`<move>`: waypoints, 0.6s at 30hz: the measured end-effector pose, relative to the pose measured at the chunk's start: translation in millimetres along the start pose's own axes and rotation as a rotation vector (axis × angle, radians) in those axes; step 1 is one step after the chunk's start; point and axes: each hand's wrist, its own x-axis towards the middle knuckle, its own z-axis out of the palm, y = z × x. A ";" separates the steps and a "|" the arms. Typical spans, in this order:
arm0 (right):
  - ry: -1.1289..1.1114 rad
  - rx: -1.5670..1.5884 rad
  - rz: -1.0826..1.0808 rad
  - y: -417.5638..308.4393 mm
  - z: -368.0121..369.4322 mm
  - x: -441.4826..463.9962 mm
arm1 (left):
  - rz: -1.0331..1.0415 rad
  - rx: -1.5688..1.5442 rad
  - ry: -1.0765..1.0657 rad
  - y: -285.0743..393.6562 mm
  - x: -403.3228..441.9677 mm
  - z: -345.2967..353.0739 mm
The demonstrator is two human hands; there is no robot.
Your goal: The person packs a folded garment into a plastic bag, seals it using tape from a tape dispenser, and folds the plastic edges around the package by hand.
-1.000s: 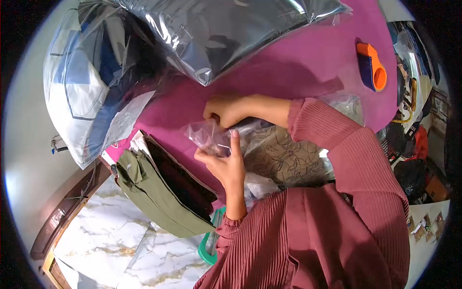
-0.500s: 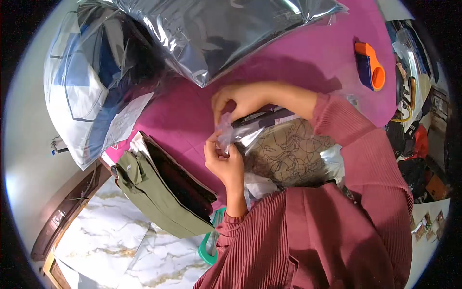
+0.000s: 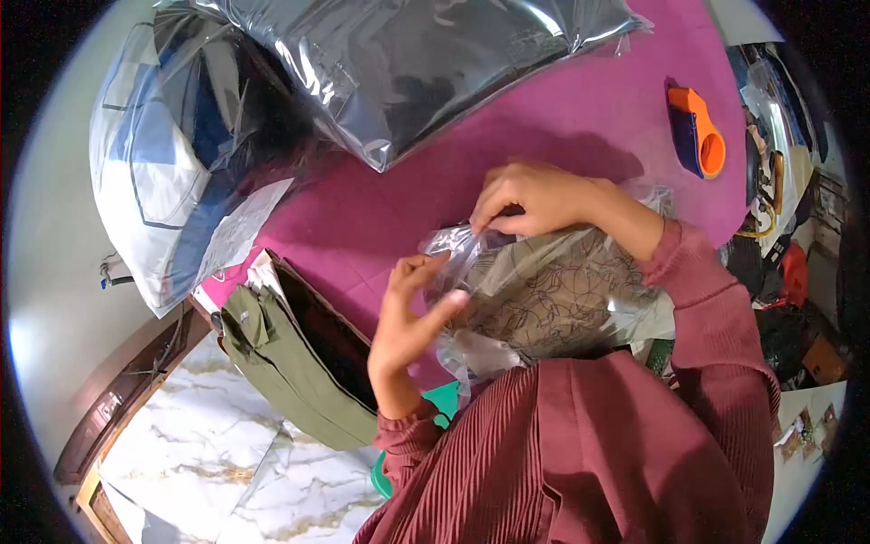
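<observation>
A clear plastic bag lies in front of me with a folded olive-brown garment inside, printed with dark looping lines. My right hand is closed at the bag's far edge, pinching the clear film. Beside the bag's left end is my left hand, thumb and fingers spread apart. Crumpled film shows between the two hands; whether a left fingertip touches it I cannot tell.
A large bagged dark package and a bagged white-and-blue item lie at the far left. Folded green trousers hang by the left edge of the pink table. An orange tape dispenser stands far right.
My left hand has let go of the gathered film and opened. My right hand has moved right along the bag, and the bag's end now lies flatter and wider.
</observation>
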 end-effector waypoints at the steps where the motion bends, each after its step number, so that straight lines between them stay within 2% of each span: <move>1: 0.021 0.039 0.014 0.5 0.9 -3.4 | -0.012 -0.231 -0.073 -1.6 2.7 -5.7; 3: 0.044 0.048 0.007 -0.6 4.5 -8.6 | -0.179 -0.378 0.075 -7.0 17.0 -7.8; 4: 0.065 0.060 -0.001 -2.0 7.7 -10.3 | -0.185 -0.378 0.079 -17.7 24.8 -4.9; 6: 0.107 0.075 -0.019 -4.4 10.3 -10.7 | -0.069 -0.065 0.017 -43.3 43.4 2.8; 7: 0.101 0.073 -0.020 -7.5 10.2 -10.5 | -0.070 -0.068 0.022 -44.5 49.4 2.3; 11: 0.125 0.281 0.359 -26.4 9.5 -9.8 | -0.100 -0.104 -0.181 -49.3 61.6 0.0; 18: 0.211 0.393 0.415 -21.7 22.2 -6.2 | -0.193 -0.200 -0.239 -49.8 64.7 -2.0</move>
